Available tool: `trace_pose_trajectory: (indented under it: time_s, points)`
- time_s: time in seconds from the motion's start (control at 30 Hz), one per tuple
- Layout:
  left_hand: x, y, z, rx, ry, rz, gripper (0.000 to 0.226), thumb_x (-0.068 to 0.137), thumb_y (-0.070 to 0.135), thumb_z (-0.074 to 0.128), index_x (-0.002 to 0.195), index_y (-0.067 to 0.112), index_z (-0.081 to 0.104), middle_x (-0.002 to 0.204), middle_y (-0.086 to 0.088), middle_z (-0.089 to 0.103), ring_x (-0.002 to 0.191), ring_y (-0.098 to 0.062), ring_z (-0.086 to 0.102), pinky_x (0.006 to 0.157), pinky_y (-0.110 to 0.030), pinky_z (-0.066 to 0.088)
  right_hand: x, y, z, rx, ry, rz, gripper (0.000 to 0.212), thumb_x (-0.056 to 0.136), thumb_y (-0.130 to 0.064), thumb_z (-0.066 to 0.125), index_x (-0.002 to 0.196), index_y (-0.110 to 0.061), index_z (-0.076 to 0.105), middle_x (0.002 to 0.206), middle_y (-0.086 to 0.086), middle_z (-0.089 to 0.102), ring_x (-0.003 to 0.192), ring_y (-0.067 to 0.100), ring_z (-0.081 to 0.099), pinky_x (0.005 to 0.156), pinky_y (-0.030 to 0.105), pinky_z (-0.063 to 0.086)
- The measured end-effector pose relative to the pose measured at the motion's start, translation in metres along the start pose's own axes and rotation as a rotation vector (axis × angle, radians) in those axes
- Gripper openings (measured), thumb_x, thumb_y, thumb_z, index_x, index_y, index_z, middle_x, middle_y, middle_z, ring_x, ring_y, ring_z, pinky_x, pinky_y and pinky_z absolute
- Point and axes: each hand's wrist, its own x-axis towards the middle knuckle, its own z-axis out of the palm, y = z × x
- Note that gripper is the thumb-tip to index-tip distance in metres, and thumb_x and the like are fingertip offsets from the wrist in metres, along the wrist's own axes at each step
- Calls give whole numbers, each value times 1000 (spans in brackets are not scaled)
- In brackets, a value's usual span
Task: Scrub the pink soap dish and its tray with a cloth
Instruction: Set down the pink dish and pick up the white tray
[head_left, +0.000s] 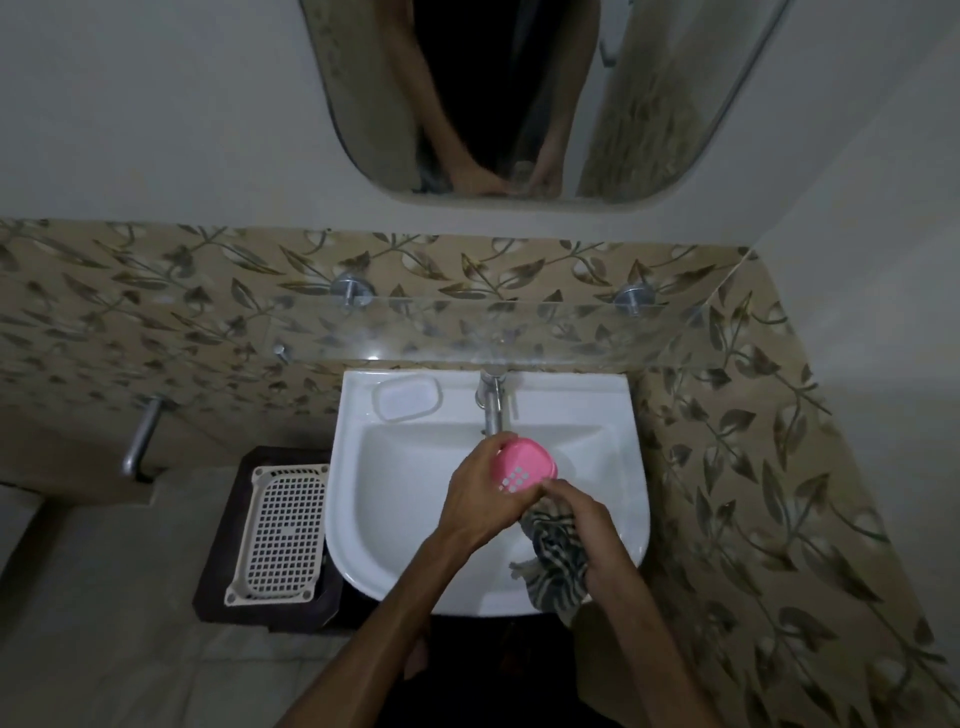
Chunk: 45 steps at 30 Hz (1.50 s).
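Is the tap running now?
Cannot tell: no stream shows below the tap, and the pink soap dish hides the space under its spout.

Pink dish (522, 465) up over the sink (363, 545) basin, tilted, its grid of drain holes facing us. Striped cloth (558, 558) bunched just beside it, hanging past the sink's front edge. A pale tray (408, 397) sits at the back-left corner.

White basin (363, 519), tap (491, 405), mirror (649, 104).

Pink plastic soap dish (524, 464) (perforated), striped woven cloth (558, 558), glossy sink (363, 519)
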Motion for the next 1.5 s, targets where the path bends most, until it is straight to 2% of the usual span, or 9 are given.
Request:
trace_pose_trajectory:
  time_s: [0.13,0.27,0.43,0.57,0.73,0.93,1.1,1.3,1.5]
  points:
    - [-2,-26,-30,24,-61,4,79,72,50,89,142,37,54,136,16,60,122,-10,60,97,-23,53,19,10,30,-43,-9,59,39,79,-41,86,93,-5,81,82,18,81,72,33,79,68,44,66]
    - [9,-46,-70,-58,-47,-67,79,71,39,85,143,26,57,140,5,61,127,-17,59,108,-40,53,41,20,68,-12,44,68,27,80,-25,82,90,0,80,87,25,79,71,33,74,71,45,63]
    - [66,-68,-132,457,188,4,75,71,14,83,141,3,59,149,-21,55,137,-41,51,113,-51,44,70,29,114,28,65,96,17,83,-26,82,84,-10,76,87,18,79,81,33,77,73,45,64]
    - [115,-82,-149,802,-8,-21,97,77,32,86,157,7,37,163,-20,34,150,-37,33,119,-50,32,94,32,133,115,76,136,19,88,-22,79,95,-5,74,104,25,77,85,33,73,84,47,61]
    - [149,-95,-144,953,-123,-3,98,85,44,78,161,10,26,165,-13,34,152,-30,31,117,-43,30,114,28,142,131,107,171,31,91,-23,78,110,0,70,113,27,73,108,43,72,99,58,58]
    - [147,-104,-155,754,-22,-13,95,73,32,88,152,4,44,153,-23,47,140,-42,44,112,-48,37,136,22,154,175,104,150,32,96,-21,73,116,2,69,112,26,74,98,35,70,99,52,59]
    - [98,-126,-179,468,243,-90,90,55,16,96,133,-2,54,131,-24,54,112,-44,59,91,-47,54,146,8,186,158,31,190,39,94,-33,75,111,2,73,101,22,76,71,29,72,52,26,57]
    - [54,-148,-180,350,250,-183,86,57,18,95,130,13,50,123,-11,57,114,-34,57,85,-38,46,159,-16,227,53,28,115,48,96,-37,70,122,3,69,118,22,74,108,36,72,99,44,59]
    - [39,-143,-169,271,242,-169,89,59,17,93,136,17,48,126,0,54,118,-27,55,88,-35,45,167,-14,230,-143,95,40,57,102,-46,60,132,2,63,127,20,71,114,33,68,102,40,56]
